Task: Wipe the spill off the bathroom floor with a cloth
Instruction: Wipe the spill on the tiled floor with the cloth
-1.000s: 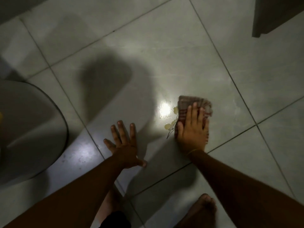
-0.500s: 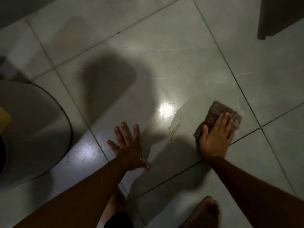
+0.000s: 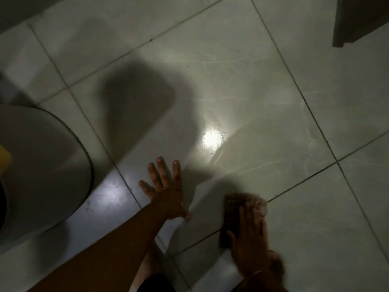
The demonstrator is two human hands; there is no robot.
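Note:
A brown folded cloth (image 3: 231,216) lies flat on the pale tiled floor (image 3: 263,91) at the lower right, blurred by motion. My right hand (image 3: 250,245) presses down on it, fingers spread over its near part. My left hand (image 3: 166,186) rests flat on the floor to the left, fingers apart, holding nothing. A faint wet smear (image 3: 223,157) curves across the tile beside a bright light reflection (image 3: 212,138). No yellow drops show there.
A rounded grey toilet base (image 3: 42,165) fills the left side, with a yellow thing (image 3: 4,161) at the frame edge. A dark door or cabinet corner (image 3: 357,20) stands at the top right. My knee and leg sit below the arms.
My right hand has dragged the cloth from the spill beside the reflection, first right, then down toward me. The yellow drops are gone, leaving a smear. My left hand stayed planted.

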